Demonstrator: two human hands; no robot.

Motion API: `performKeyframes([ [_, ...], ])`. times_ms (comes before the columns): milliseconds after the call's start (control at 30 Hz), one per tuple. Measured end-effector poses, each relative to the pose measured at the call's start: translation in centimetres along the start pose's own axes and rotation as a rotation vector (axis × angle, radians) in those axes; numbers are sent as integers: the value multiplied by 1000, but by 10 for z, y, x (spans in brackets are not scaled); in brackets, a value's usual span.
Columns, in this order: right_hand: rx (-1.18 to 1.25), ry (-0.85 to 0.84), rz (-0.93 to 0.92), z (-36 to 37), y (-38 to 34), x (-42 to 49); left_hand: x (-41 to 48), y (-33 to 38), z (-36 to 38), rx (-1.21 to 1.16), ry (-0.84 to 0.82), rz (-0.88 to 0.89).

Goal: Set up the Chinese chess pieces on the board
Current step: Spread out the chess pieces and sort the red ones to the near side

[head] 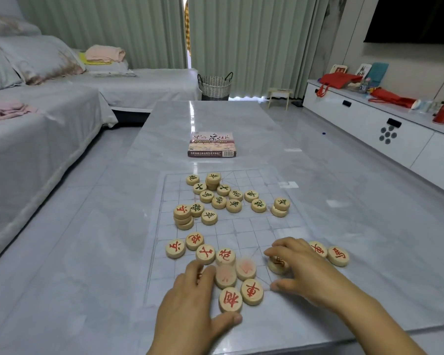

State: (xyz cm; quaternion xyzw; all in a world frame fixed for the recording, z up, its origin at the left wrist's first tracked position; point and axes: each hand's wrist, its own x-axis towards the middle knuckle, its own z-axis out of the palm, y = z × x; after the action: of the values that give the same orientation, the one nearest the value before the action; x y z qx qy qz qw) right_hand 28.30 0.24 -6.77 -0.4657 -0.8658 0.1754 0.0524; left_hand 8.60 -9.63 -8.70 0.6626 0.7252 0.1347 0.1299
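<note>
A clear plastic chess board (244, 226) lies flat on the grey table. Several dark-lettered wooden pieces (233, 205) sit scattered and partly stacked on its far half. Red-lettered pieces (205, 253) lie loose on the near half, two of them blurred (245, 269). My left hand (190, 306) lies palm down at the near edge, its fingers over a piece and its thumb against a red piece (230, 299). My right hand (303, 267) arches over another red piece (277, 264), fingertips on it and thumb apart from it.
The chess set's box (212, 144) lies further back on the table (344, 213). Two red pieces (337, 255) sit off the board's right side. A sofa stands to the left, a white cabinet to the right, and a basket (215, 87) beyond the table.
</note>
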Motion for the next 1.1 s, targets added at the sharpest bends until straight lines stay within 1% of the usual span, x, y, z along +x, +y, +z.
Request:
performKeyframes([
  [100,6,67,23,3,6,4,2,-1,1,-21,59,-14],
  [200,-20,133,24,4,8,6,5,-4,-1,-55,80,-36],
  [333,-2,149,19,4,8,4,5,-11,-9,-104,34,-21],
  [433,31,195,3,1,1,-5,2,-20,-17,-85,0,-29],
  [500,62,159,-8,1,-11,-12,2,-25,-23,-77,1,-49],
  [600,75,46,-1,11,-32,-20,5,-32,-29,-66,31,-90],
  [633,64,40,-5,15,-36,-21,7,-34,-30,-63,40,-109],
  [733,33,80,-23,23,-38,-19,10,-38,-30,-46,58,-148],
  [867,10,153,-6,22,-26,-10,13,-37,-27,-23,76,-147],
  [933,-20,190,25,21,-19,-4,16,-42,-26,-28,107,-169],
  [1100,-65,256,42,22,-14,8,30,-60,-26,-109,277,-275],
])
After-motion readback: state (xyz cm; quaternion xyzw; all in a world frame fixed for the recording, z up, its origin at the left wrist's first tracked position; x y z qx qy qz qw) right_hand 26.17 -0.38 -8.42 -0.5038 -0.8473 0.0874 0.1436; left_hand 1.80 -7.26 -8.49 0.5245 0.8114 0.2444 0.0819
